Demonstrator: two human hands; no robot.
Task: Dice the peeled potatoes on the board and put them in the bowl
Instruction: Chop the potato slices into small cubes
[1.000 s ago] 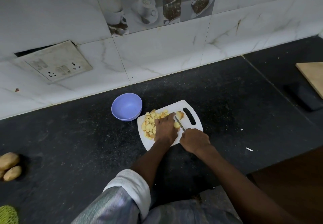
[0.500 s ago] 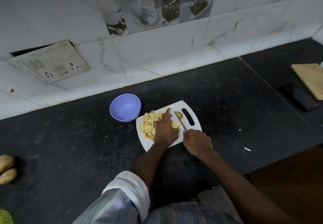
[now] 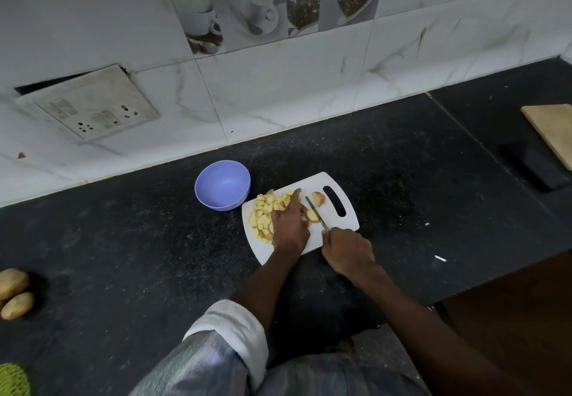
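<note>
diced potato pieces (image 3: 265,213) heaped on left half of white cutting board (image 3: 346,225), none in purple bowl (image 3: 222,184) just beside board's far-left corner. one chunk (image 3: 318,199) now lies apart beyond the knife (image 3: 316,212); blade sits further from left hand than a second ago. left hand (image 3: 289,225) rests over the pile, index finger extended, holding a piece (image 3: 312,215) at the blade. right hand (image 3: 348,250) fingers curled round knife handle. unpeeled potatoes (image 3: 14,293) far left on black counter (image 3: 123,272).
</note>
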